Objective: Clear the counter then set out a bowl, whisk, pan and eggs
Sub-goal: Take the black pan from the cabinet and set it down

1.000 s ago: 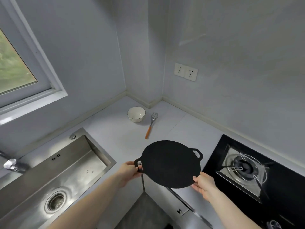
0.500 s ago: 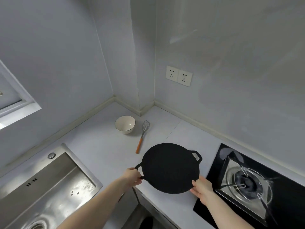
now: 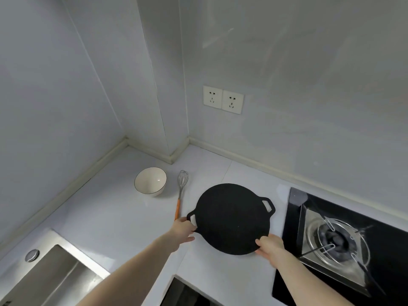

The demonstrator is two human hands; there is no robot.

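A round black flat pan (image 3: 231, 217) with two small loop handles is low over or on the white counter (image 3: 114, 208), right of the whisk. My left hand (image 3: 182, 229) grips its left handle. My right hand (image 3: 269, 246) holds the pan's near right rim, thumb on top. A white bowl (image 3: 150, 181) stands upright toward the back corner. Next to it on the right lies a wire whisk (image 3: 181, 191) with an orange handle, its head pointing at the wall. No eggs are in view.
A black gas hob (image 3: 344, 244) with a steel burner lies right of the pan. A steel sink (image 3: 50, 274) sits at the lower left. Two wall sockets (image 3: 223, 99) are mounted above the counter.
The pan has moved forward and down toward the counter beside the whisk, both hands still on it. The view has swung right, so the window has left the frame.
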